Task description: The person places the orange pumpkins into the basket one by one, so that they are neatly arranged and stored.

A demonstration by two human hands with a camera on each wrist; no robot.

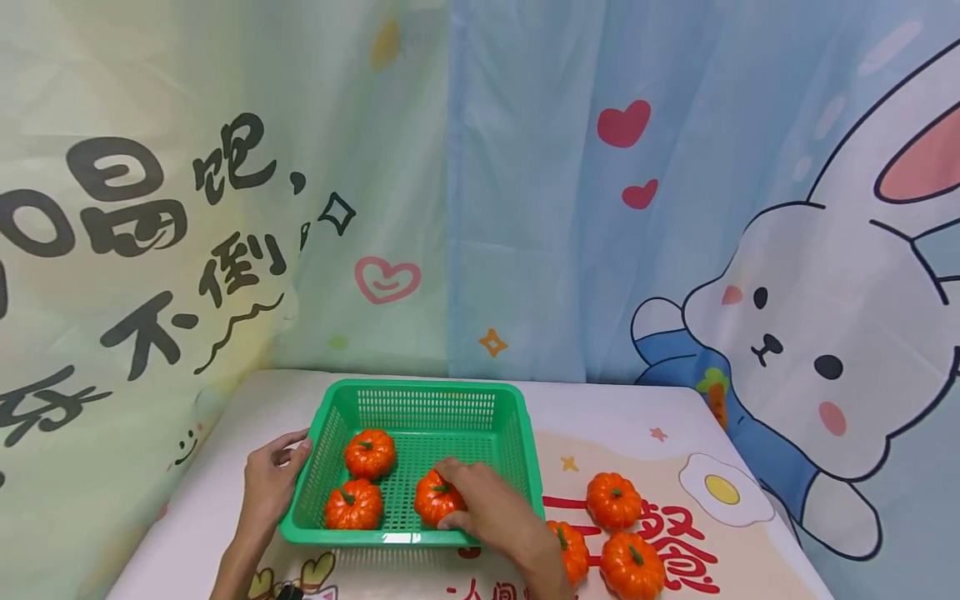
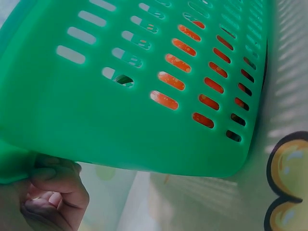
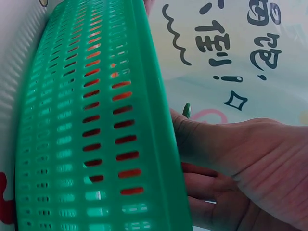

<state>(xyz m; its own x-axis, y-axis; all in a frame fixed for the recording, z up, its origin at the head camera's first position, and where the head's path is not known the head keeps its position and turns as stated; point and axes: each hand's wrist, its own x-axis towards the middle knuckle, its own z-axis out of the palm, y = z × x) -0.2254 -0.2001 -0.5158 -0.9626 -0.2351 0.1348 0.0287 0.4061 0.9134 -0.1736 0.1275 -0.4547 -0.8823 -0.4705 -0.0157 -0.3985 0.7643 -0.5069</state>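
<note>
Pumpkins sit inside a green basket (image 1: pixel 422 408) on the table (image 1: pixel 622 417). The right hand (image 1: pixel 487 508) reaches over the basket's front rim and wraps its fingers around one small orange pumpkin (image 1: pixel 435 498) in the front right part of the basket. Two more pumpkins are in the basket too: the back pumpkin (image 1: pixel 370 452) sits behind, toward the middle, and the front left pumpkin (image 1: pixel 353 505) sits near the front rim.

From the right wrist view, the right hand (image 3: pixel 240 168) is just past the basket rim (image 3: pixel 154 125), and a bit of green stem (image 3: pixel 186 110) peeks out above the hand.

The left hand (image 1: pixel 273 479) is at the basket's left side, with its fingers curled on the rim. From the left wrist view, the fingers (image 2: pixel 53 187) fold under the green edge (image 2: pixel 14 168), and orange shows through the slots in the basket wall (image 2: pixel 120 120).

Three loose pumpkins (image 1: pixel 613 500) lie on the table to the right of the basket, close together. A fried egg picture (image 1: pixel 722 489) is printed on the tablecloth near them. A big rabbit cartoon (image 1: pixel 817 333) fills the curtain on the right.
</note>
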